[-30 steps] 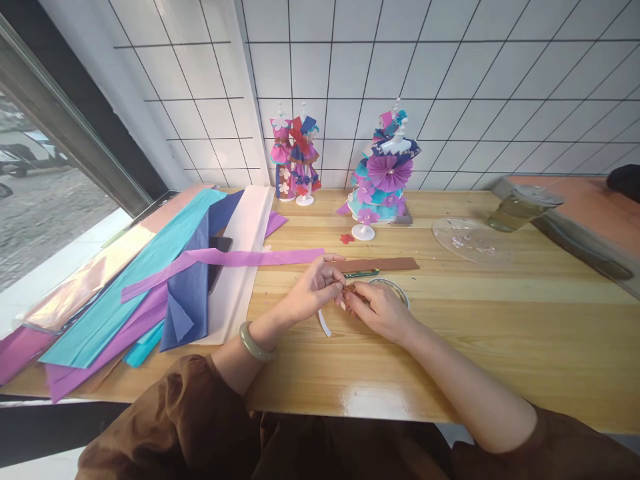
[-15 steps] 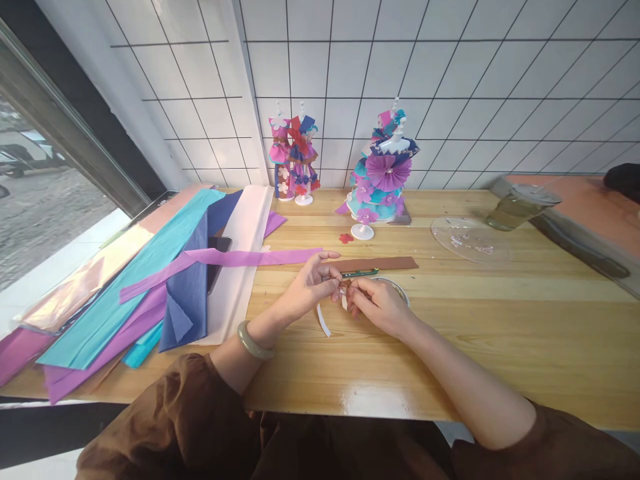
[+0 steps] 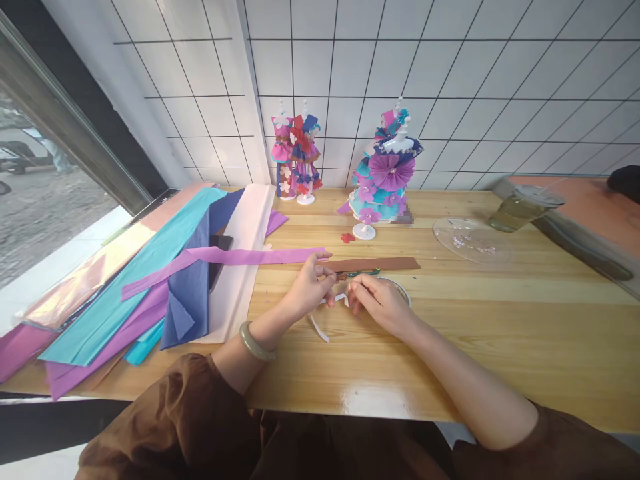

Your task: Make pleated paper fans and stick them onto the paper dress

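My left hand (image 3: pixel 311 288) is closed, with thumb and forefinger pinched on a small piece of brown paper (image 3: pixel 342 275). To its right, my right hand (image 3: pixel 383 303) has its fingers curled together; what they hold, if anything, is hidden. A narrow white strip (image 3: pixel 320 329) hangs below my left hand, and its upper end runs across to the right fingertips. Just behind the hands lie a long brown paper strip (image 3: pixel 385 264) and a thin green tool (image 3: pixel 363 273), partly covered. My right hand hides most of a round roll or dish (image 3: pixel 404 293).
Turquoise paper (image 3: pixel 135 273), blue paper (image 3: pixel 186 300) and a purple strip (image 3: pixel 250 257) lie at left, over a dark phone (image 3: pixel 216 267). Small paper-dressed stands (image 3: pixel 390 173) line the tiled wall. A clear plate (image 3: pixel 470 241) and a drink cup (image 3: pixel 525 208) stand at right.
My hands have drawn slightly apart; before, their fingertips met around the brown piece. More of the white strip now shows between them.
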`<control>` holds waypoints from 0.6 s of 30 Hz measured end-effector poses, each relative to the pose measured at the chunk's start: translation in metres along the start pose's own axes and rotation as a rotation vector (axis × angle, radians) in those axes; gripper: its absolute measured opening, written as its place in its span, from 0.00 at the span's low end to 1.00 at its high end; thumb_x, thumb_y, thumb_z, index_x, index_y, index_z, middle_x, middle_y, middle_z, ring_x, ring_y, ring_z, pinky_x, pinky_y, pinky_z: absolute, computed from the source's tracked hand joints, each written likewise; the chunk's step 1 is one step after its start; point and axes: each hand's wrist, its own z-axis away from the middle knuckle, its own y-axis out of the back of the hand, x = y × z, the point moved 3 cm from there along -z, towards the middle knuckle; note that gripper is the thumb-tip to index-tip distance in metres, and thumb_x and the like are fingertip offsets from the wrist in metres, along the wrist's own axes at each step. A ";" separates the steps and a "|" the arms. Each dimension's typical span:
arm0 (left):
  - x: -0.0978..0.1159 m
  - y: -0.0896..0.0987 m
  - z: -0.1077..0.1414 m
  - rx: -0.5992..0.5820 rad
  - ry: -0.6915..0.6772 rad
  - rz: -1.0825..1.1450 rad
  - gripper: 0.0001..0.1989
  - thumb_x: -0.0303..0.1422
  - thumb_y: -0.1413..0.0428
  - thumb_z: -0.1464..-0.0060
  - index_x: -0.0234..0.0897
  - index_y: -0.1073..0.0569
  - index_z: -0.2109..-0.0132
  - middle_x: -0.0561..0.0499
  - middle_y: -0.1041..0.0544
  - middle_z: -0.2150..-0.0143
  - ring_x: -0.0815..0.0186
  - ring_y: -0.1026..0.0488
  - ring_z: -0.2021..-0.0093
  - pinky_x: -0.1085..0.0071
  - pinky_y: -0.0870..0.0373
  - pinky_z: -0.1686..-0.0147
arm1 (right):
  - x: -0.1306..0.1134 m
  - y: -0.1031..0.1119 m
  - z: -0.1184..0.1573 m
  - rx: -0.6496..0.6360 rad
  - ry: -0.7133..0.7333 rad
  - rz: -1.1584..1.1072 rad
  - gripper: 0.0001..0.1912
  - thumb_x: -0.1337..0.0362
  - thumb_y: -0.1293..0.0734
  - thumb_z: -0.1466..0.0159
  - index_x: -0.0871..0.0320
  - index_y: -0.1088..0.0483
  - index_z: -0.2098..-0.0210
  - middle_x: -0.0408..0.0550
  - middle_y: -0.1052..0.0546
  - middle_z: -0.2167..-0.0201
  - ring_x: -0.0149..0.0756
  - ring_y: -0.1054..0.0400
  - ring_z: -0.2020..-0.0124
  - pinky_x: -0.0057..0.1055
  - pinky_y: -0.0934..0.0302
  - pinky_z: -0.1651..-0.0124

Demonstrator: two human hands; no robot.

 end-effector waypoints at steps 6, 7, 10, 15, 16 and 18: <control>-0.005 0.000 -0.001 0.055 0.024 -0.103 0.20 0.32 0.49 0.50 0.41 0.46 0.50 0.55 0.32 0.66 0.81 0.38 0.88 0.82 0.45 0.90 | -0.001 -0.001 0.000 0.017 0.005 0.028 0.11 0.62 0.48 0.36 0.56 0.39 0.71 0.38 0.30 0.79 0.27 0.33 0.81 0.24 0.41 0.75; -0.005 0.000 -0.001 0.065 0.029 -0.105 0.19 0.32 0.49 0.50 0.41 0.45 0.51 0.54 0.32 0.66 0.81 0.38 0.88 0.82 0.45 0.90 | -0.001 -0.001 0.000 0.010 0.013 0.050 0.11 0.62 0.48 0.36 0.55 0.39 0.71 0.38 0.30 0.79 0.27 0.33 0.81 0.24 0.42 0.75; -0.006 -0.001 -0.002 0.062 0.029 -0.097 0.16 0.31 0.48 0.50 0.39 0.43 0.54 0.54 0.33 0.65 0.80 0.37 0.87 0.82 0.44 0.90 | -0.002 -0.002 0.000 -0.011 0.020 0.135 0.12 0.61 0.48 0.36 0.55 0.38 0.72 0.39 0.30 0.79 0.28 0.34 0.81 0.26 0.42 0.73; -0.005 -0.001 -0.002 0.053 0.014 -0.071 0.13 0.30 0.48 0.51 0.37 0.41 0.58 0.55 0.33 0.67 0.80 0.36 0.86 0.82 0.44 0.90 | -0.002 -0.002 0.001 -0.028 0.025 0.198 0.16 0.59 0.50 0.35 0.56 0.37 0.72 0.41 0.29 0.79 0.29 0.35 0.79 0.27 0.42 0.70; -0.005 -0.001 -0.002 0.051 0.016 -0.065 0.12 0.30 0.48 0.51 0.37 0.41 0.59 0.55 0.33 0.67 0.79 0.36 0.86 0.82 0.44 0.90 | -0.004 -0.002 0.001 -0.031 0.027 0.201 0.16 0.59 0.50 0.35 0.56 0.37 0.72 0.41 0.29 0.80 0.29 0.35 0.79 0.27 0.43 0.70; -0.005 -0.001 -0.002 0.039 0.012 -0.053 0.11 0.30 0.48 0.52 0.36 0.40 0.60 0.54 0.33 0.68 0.79 0.36 0.86 0.81 0.44 0.89 | -0.006 -0.002 0.002 -0.031 0.030 0.215 0.15 0.58 0.49 0.35 0.55 0.37 0.72 0.40 0.31 0.81 0.29 0.35 0.79 0.27 0.44 0.71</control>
